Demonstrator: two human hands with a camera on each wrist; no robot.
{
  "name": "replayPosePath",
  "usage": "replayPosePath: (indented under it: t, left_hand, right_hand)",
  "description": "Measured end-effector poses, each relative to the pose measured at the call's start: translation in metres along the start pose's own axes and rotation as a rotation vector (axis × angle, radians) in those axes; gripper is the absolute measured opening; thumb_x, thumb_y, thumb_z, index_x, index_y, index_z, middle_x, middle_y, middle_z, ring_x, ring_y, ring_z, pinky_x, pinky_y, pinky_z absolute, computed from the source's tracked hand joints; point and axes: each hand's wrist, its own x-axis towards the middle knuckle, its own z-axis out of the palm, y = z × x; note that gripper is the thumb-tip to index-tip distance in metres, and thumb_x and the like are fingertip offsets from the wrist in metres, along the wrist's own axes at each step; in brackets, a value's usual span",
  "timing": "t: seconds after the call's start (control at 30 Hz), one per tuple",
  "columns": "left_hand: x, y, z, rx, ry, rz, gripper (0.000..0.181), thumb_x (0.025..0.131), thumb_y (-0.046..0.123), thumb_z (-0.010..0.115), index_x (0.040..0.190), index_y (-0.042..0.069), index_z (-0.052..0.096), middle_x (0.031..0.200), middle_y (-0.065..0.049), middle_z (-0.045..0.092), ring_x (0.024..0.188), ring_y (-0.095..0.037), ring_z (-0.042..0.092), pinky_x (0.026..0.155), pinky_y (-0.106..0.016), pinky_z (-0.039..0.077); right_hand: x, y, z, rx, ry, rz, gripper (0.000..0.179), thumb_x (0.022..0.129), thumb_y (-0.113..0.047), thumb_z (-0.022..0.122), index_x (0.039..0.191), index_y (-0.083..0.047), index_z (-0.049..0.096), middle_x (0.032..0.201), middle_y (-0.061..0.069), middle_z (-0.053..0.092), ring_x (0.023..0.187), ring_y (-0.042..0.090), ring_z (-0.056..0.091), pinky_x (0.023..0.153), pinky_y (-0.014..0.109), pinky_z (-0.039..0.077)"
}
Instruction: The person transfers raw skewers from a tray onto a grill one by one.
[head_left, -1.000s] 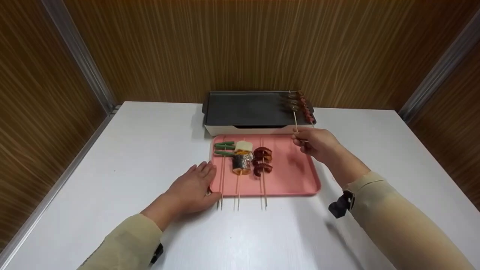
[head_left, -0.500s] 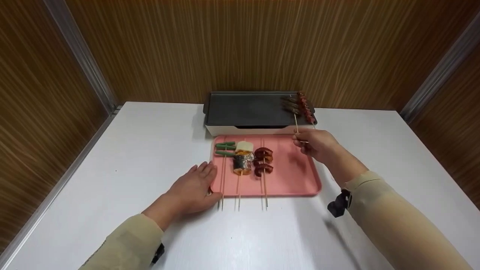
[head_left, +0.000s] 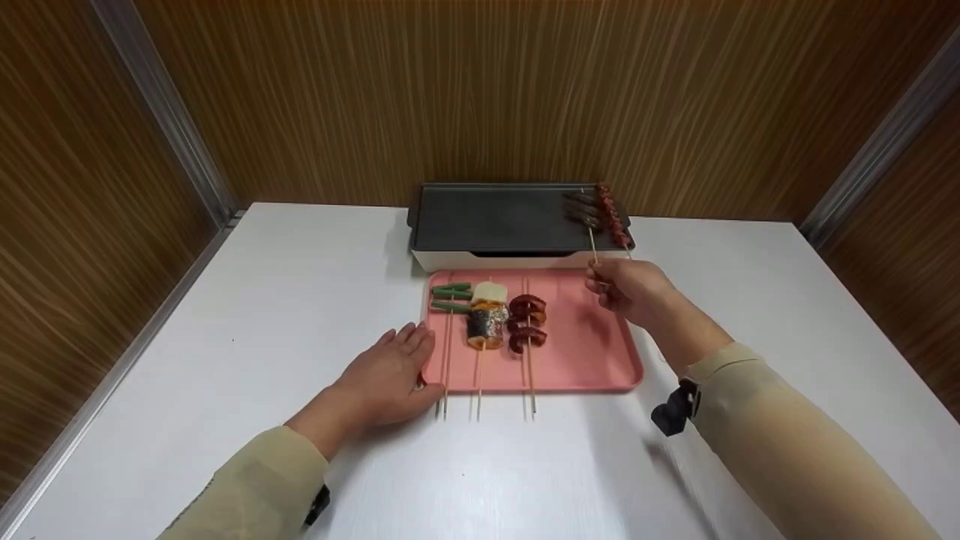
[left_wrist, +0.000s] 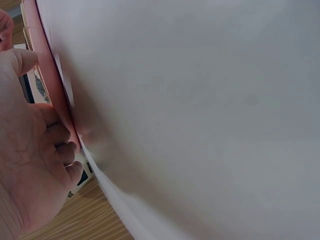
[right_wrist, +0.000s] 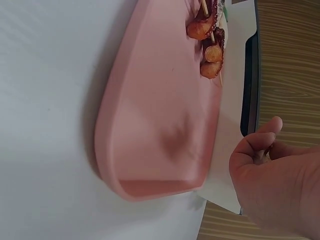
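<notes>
My right hand [head_left: 636, 291] pinches the bare stick of a skewer with dark brown pieces [head_left: 583, 213], which lie over the right part of a black griddle [head_left: 487, 217]. In the right wrist view that stick is mostly hidden by the curled fingers [right_wrist: 252, 150]. My left hand [head_left: 384, 379] rests at the left edge of a pink tray [head_left: 581, 356], its fingers fairly straight, its thumb by the front left corner. On the tray lie a skewer of green pieces [head_left: 450, 292], one with a white piece and a silvery dark roll [head_left: 486, 324], and one of reddish octopus tentacle pieces [head_left: 527, 337].
Close to the right of the held skewer, a red skewer [head_left: 611, 217] lies along the griddle's right edge. The griddle's pale base [head_left: 442, 261] stands right behind the tray. All stand on a white table [head_left: 315, 277] with wood-grain walls [head_left: 510, 97] around it.
A second ago the brown skewer was blurred, a little farther back on the griddle; it has settled slightly toward me beside the red one. My left hand stays at the tray.
</notes>
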Motion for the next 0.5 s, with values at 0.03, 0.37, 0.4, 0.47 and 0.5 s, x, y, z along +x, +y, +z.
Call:
replayPosePath:
  t: [0.03,0.37,0.4,0.47,0.5]
  left_hand:
    - [0.000,0.000,0.000,-0.003,0.001,0.005,0.084,0.104,0.051,0.046,0.162,-0.009,0.031,0.170,-0.024,0.028,0.160,-0.039,0.022,0.130,-0.051,0.018]
    - [0.000,0.000,0.000,-0.008,0.003,0.004,0.084,0.104,0.051,0.047,0.162,-0.008,0.031,0.170,-0.024,0.027,0.160,-0.039,0.020,0.130,-0.051,0.017]
    - [0.000,0.000,0.000,-0.009,0.003,0.003,0.084,0.104,0.051,0.046,0.162,-0.009,0.031,0.170,-0.024,0.027,0.160,-0.039,0.020,0.130,-0.051,0.017]
    - [0.000,0.000,0.000,-0.013,0.001,0.000,0.084,0.105,0.051,0.046,0.162,-0.009,0.031,0.170,-0.024,0.027,0.160,-0.039,0.020,0.130,-0.051,0.017]
    - [0.000,0.000,0.000,-0.014,0.000,-0.001,0.084,0.105,0.050,0.046,0.162,-0.009,0.030,0.170,-0.024,0.027,0.160,-0.039,0.020,0.131,-0.051,0.017]
  right_hand:
    - [-0.001,0.000,0.000,0.004,-0.001,0.005,0.019,0.113,-0.017,0.050,0.110,-0.007,0.066,0.083,0.000,0.067,0.075,0.009,0.060,0.065,0.021,0.046]
    - [-0.007,0.007,0.003,0.017,-0.003,0.088,0.019,0.110,-0.015,0.053,0.121,-0.001,0.061,0.085,0.003,0.071,0.078,0.011,0.066,0.067,0.023,0.049]
    - [-0.008,0.008,0.003,0.009,-0.004,0.094,0.020,0.110,-0.015,0.053,0.123,-0.001,0.060,0.086,0.003,0.072,0.078,0.011,0.066,0.068,0.023,0.050]
    - [-0.011,0.010,0.005,-0.009,-0.011,0.097,0.022,0.110,-0.015,0.053,0.126,-0.002,0.059,0.089,0.003,0.072,0.080,0.011,0.067,0.069,0.023,0.051]
    - [-0.012,0.011,0.005,-0.016,-0.013,0.096,0.021,0.110,-0.015,0.053,0.127,-0.003,0.059,0.090,0.003,0.072,0.081,0.011,0.067,0.070,0.023,0.051]
